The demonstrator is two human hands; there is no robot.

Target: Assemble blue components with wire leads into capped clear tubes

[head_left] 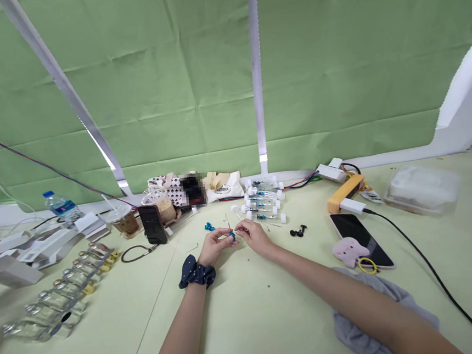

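One blue piece [232,236] is pinched between the nearly closed thumb and fingers of my left hand [215,245] above the pale table [232,320], with loose blue pieces [209,226] clustered just beyond, at least five capped tubes [264,217] to their right and one upright phone [152,224] to their left. My left forearm angles up from below, one dark scrunchie [197,272] at the wrist, while my right hand [257,238] slants in, fingertips drawn together beside the piece (from this distance, I cannot tell whether they grip anything).
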